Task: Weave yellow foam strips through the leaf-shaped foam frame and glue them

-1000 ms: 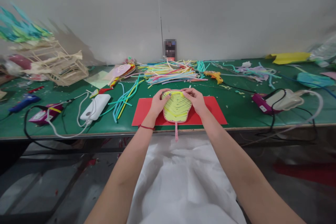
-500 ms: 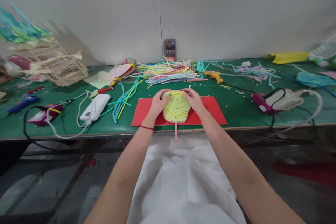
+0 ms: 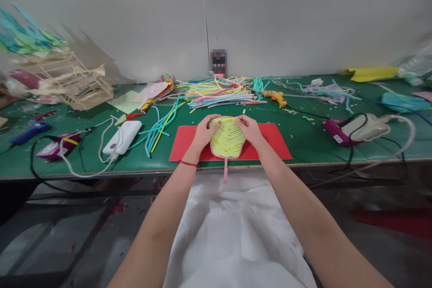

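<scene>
A small fan-shaped craft piece [image 3: 227, 142], woven from yellow strips with a pink rim and a pink handle, lies on a red sheet [image 3: 275, 144] at the table's front edge. My left hand [image 3: 203, 133] grips its upper left edge with curled fingers. My right hand [image 3: 249, 128] pinches its upper right edge. The pink handle hangs over the table edge toward my white apron [image 3: 236, 229].
Behind the sheet lies a heap of coloured strips [image 3: 218, 91]. A white power bank [image 3: 122, 137] with cables sits to the left, a wooden frame rack [image 3: 72, 82] far left. A yellow glue gun [image 3: 275, 96] and a purple device [image 3: 335, 130] with black cable lie right. Grey partitions back the green table [image 3: 307, 141].
</scene>
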A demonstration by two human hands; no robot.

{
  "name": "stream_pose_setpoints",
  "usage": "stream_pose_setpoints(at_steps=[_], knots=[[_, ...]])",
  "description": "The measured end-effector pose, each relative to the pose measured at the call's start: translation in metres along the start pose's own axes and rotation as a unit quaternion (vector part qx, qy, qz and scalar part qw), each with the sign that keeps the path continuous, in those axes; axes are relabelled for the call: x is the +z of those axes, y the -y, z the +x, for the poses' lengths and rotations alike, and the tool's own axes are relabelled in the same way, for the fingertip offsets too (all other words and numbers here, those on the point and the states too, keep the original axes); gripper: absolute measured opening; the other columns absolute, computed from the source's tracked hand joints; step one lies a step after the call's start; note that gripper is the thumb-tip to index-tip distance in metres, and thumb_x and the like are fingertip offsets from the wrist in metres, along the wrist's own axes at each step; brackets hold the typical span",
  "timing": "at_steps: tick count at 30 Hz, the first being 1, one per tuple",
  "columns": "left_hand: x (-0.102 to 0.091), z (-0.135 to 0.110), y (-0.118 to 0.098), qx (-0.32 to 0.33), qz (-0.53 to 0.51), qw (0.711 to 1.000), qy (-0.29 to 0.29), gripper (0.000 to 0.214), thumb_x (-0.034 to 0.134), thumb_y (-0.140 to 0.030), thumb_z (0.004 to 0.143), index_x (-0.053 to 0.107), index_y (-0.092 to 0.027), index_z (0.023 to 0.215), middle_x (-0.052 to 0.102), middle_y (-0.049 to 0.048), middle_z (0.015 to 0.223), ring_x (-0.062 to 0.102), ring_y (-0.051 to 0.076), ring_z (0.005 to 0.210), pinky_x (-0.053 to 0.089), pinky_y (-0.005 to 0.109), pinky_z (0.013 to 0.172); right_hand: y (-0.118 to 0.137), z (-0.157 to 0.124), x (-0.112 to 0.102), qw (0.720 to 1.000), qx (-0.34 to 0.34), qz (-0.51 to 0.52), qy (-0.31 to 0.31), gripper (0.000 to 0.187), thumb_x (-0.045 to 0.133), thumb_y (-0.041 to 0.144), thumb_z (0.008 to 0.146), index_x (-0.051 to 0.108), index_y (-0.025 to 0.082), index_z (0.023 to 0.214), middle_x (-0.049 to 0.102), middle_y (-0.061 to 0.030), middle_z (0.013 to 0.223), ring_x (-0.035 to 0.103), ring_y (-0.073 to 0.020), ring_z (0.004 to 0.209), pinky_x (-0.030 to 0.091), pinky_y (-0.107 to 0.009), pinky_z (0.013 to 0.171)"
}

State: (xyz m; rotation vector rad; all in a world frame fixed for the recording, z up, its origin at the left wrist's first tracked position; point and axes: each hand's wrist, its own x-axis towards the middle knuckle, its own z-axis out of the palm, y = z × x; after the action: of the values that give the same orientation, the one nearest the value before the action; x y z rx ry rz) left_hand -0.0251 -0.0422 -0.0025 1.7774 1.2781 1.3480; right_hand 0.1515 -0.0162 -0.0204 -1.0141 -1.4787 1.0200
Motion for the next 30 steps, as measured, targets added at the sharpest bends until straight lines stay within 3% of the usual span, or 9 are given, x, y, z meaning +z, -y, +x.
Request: stream_pose_setpoints(at_steps=[7,11,15,30], knots=[[0.0019,-0.0012,0.0002,-0.034,-0.045,0.998,-0.011,0.024,0.048,-0.027,0.08,0.056,-0.021,0.102,0.064,0.0044,0.094,0.06,0.014,0.079,0.05,0.028,0.071,-0.0026,0.0018,-0.0016,1.0,-0.001,-0.006,-0.031,0.032,0.06,0.051,0.066,0.057,0.02,0.07,0.056,0.0013,0.061,0.05,-0.0131,0.057,0.041,-0.027,0.054],[0.0033,-0.0016,0.0012,-0.002,-0.078,0.997,-0.007,0.013,0.049,-0.024,0.08,0.054,-0.019,0.09,0.062,0.0074,0.107,0.058,0.016,0.097,0.046,0.032,0.085,-0.0031,0.0021,-0.0014,0.999,0.007,-0.01,-0.039,0.03,0.06,0.049,0.066,0.057,0.019,0.07,0.057,0.0008,0.062,0.051,-0.0141,0.059,0.042,-0.028,0.057],[0.0046,-0.0022,0.0034,0.021,-0.018,1.0,0.006,0.009,0.054,-0.025,0.077,0.054,-0.018,0.082,0.056,0.01,0.118,0.053,0.017,0.107,0.042,0.035,0.091,-0.0025,0.0018,-0.0013,0.999,0.005,-0.01,-0.044,0.03,0.06,0.049,0.067,0.057,0.02,0.07,0.058,0.0004,0.063,0.052,-0.0143,0.06,0.042,-0.029,0.057],[0.0033,-0.0029,0.0003,0.025,0.03,0.999,-0.025,0.009,0.051,-0.024,0.078,0.051,-0.017,0.073,0.059,0.0081,0.108,0.054,0.015,0.098,0.044,0.03,0.081,-0.0057,0.0027,-0.0015,0.999,-0.009,-0.003,-0.037,0.028,0.059,0.047,0.068,0.057,0.02,0.072,0.059,0.0002,0.066,0.053,-0.0148,0.062,0.042,-0.029,0.06]])
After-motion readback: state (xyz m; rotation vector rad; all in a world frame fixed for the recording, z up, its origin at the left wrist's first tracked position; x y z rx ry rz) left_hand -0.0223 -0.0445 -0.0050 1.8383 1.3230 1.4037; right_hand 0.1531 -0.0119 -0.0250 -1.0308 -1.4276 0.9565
